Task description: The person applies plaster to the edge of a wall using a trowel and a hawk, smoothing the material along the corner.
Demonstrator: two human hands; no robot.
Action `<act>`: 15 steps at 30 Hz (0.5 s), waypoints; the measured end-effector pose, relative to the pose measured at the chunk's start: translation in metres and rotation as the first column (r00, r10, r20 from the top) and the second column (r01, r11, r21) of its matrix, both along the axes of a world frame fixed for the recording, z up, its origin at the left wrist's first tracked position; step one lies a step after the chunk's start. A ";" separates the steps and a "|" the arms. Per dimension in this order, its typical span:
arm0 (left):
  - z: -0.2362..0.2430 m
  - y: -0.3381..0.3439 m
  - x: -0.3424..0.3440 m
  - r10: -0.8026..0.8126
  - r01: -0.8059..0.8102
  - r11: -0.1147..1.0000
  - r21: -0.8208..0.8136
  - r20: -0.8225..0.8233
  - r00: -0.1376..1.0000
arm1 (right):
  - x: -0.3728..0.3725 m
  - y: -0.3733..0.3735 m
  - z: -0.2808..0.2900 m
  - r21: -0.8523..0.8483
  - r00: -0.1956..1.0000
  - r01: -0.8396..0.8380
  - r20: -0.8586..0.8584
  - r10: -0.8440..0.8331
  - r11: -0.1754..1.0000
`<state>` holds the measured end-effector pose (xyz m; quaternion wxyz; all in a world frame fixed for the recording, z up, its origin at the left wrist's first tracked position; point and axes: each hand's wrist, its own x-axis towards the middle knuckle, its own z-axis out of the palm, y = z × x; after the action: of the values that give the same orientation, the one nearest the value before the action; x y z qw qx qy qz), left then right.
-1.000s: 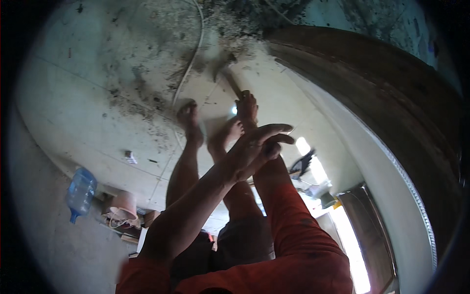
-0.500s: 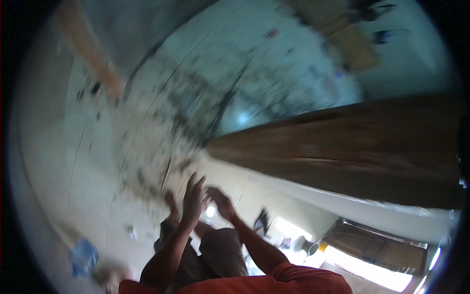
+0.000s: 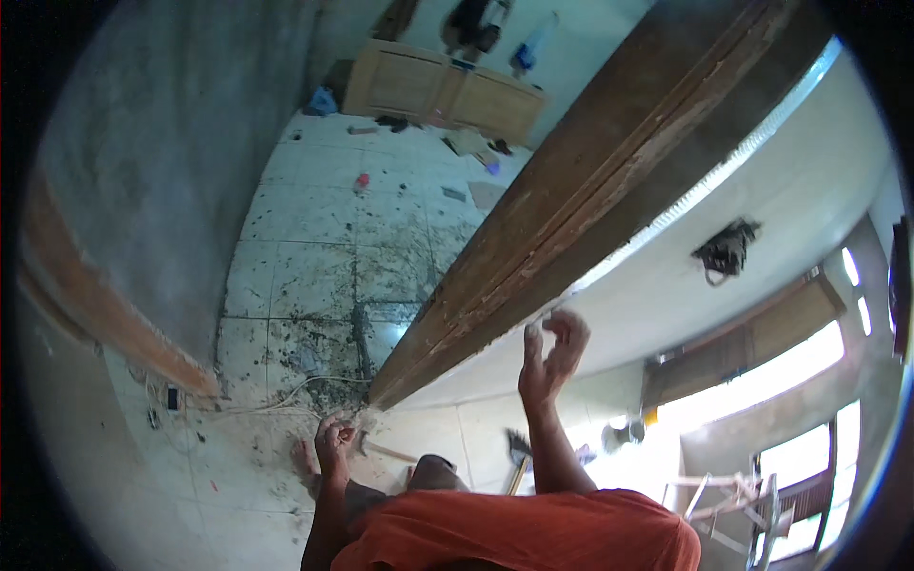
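My left hand [image 3: 333,445] is low, over the littered floor, near the foot of a brown wooden post [image 3: 533,209]. Its fingers are curled in, and what they hold, if anything, is too small to make out. Beside it on the tiles lies a hammer-like tool [image 3: 386,451] with a light wooden handle. My right hand [image 3: 554,357] is raised beside the pale wall edge next to the post. Its thumb stands apart from the bent fingers, with nothing seen between them. Whether its fingertips touch the wall cannot be made out.
Dark debris [image 3: 324,347] and a pale cord [image 3: 305,385] lie on the tiles. A wooden-edged grey wall [image 3: 190,190] stands left. Wooden panels [image 3: 443,86] lean at the back. A broom [image 3: 519,447] and a light wooden frame [image 3: 728,504] are on the right.
My hands were close together in front of me; now they are apart, the right one raised beside the wall. My view has turned and lifted, so the post slants upward.
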<state>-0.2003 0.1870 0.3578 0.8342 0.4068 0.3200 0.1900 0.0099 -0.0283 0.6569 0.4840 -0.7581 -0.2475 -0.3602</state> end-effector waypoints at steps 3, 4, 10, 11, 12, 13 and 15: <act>-0.007 0.053 -0.015 -0.106 0.104 0.994 -0.043 -0.061 0.992 | 0.002 0.022 0.018 0.196 0.996 0.045 -0.085 -0.029 0.980; -0.010 0.072 -0.023 -0.149 0.144 0.988 -0.049 -0.110 0.983 | 0.004 0.022 0.014 0.169 0.992 0.098 -0.092 -0.083 0.981; -0.014 0.205 -0.021 -0.410 0.422 0.894 0.148 -0.106 0.906 | -0.003 0.032 0.013 0.136 0.949 0.286 -0.179 -0.260 0.949; -0.014 0.222 -0.019 -0.423 0.436 0.886 0.155 -0.113 0.899 | -0.006 0.036 0.016 0.143 0.944 0.301 -0.186 -0.273 0.943; -0.006 0.230 -0.006 -0.352 0.365 0.925 0.107 -0.120 0.928 | -0.010 0.037 0.020 0.015 0.916 0.377 -0.152 -0.371 0.926; 0.002 0.241 0.005 -0.272 0.282 0.957 0.065 -0.129 0.954 | -0.011 0.039 0.023 -0.107 0.885 0.443 -0.107 -0.453 0.890; 0.012 0.258 0.021 -0.302 0.309 0.948 0.075 -0.097 0.949 | -0.004 0.036 0.017 -0.126 0.865 0.485 -0.075 -0.496 0.865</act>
<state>-0.1790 0.4453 0.3693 0.8205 0.4958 0.2793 0.0553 0.0057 0.0077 0.6736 0.3490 -0.8379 -0.0392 -0.4179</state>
